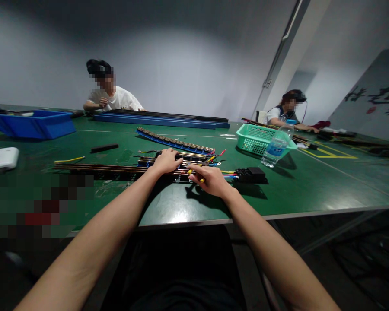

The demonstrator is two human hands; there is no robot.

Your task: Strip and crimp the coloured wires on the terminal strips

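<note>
My left hand (166, 161) lies palm down, fingers spread, pressing on a long dark rail with copper strips (97, 169) that runs across the green table (294, 190). My right hand (209, 179) is closed in a pinch on a yellow-handled tool (197, 175), its tip at the rail beside the left hand. Coloured wires (228, 175) in red, yellow and blue run from the rail's right end toward a black connector block (250, 174).
A second blue rail (175, 141) lies behind the hands. A green basket (261, 139) and a water bottle (276, 149) stand to the right. A blue bin (34, 124) and a white device (1, 159) are at the left. Two people sit at the far side.
</note>
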